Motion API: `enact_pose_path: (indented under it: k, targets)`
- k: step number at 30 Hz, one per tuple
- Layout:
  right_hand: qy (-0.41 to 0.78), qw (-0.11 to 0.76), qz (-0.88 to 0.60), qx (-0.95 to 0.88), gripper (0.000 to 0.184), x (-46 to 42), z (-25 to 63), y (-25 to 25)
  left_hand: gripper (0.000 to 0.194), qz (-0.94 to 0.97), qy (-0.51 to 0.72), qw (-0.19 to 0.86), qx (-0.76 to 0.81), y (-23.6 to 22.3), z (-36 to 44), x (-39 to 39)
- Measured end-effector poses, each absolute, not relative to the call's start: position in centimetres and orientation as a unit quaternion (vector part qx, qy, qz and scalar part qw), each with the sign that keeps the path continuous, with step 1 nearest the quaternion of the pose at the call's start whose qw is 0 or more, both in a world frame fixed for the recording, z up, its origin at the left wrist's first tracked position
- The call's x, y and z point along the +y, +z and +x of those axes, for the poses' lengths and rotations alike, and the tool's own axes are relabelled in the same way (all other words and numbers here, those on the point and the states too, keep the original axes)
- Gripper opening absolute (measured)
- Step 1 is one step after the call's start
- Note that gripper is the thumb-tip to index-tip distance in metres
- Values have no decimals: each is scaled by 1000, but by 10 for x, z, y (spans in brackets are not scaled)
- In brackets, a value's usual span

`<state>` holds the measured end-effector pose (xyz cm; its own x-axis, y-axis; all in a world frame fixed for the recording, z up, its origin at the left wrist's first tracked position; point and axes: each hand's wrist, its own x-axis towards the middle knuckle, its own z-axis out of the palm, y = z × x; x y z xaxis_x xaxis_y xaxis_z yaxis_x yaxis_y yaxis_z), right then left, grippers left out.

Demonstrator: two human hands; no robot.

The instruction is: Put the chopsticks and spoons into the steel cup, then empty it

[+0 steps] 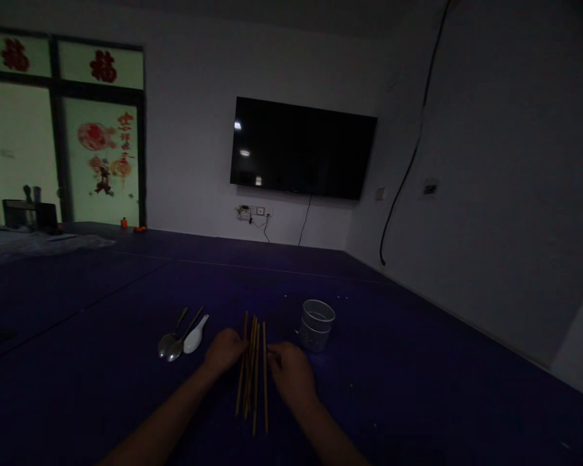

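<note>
Several wooden chopsticks (256,375) lie lengthwise in a loose bundle on the dark blue tabletop, between my two hands. My left hand (227,349) is closed, its fingertips at the leftmost chopsticks. On the other side, my right hand (291,375) is curled with its fingertips against the rightmost chopstick (265,388), which lies slightly apart from the others. Just beyond my right hand stands a grey metal holder (317,325), upright, with an open top. To the left of my left hand are two metal spoons (175,349) and a white soup spoon (194,338).
The dark blue tabletop (393,388) reaches back to the wall. Clear plastic sheeting (43,246) and a dark box (29,213) are at the far left. Small orange items (124,222) sit near the glass door. A television (304,149) and a hanging cable (412,162) are on the walls.
</note>
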<state>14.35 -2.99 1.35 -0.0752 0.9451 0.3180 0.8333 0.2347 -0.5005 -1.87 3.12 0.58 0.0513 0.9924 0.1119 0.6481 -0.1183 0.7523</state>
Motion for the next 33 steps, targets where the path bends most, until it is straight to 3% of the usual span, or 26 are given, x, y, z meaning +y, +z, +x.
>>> enact_pose_path:
  k: [4, 8, 33]
  targets:
    - [57, 248, -616, -746, 28, -30, 143, 7, 20, 702, 256, 163, 644, 9, -18, 22]
    - [74, 237, -589, -769, 29, -29, 141, 3, 24, 722, 169, 73, 667, 14, -14, 12]
    - [89, 223, -542, -806, 39, -28, 141, -1, 27, 762, 234, 83, 598, 4, -13, 20]
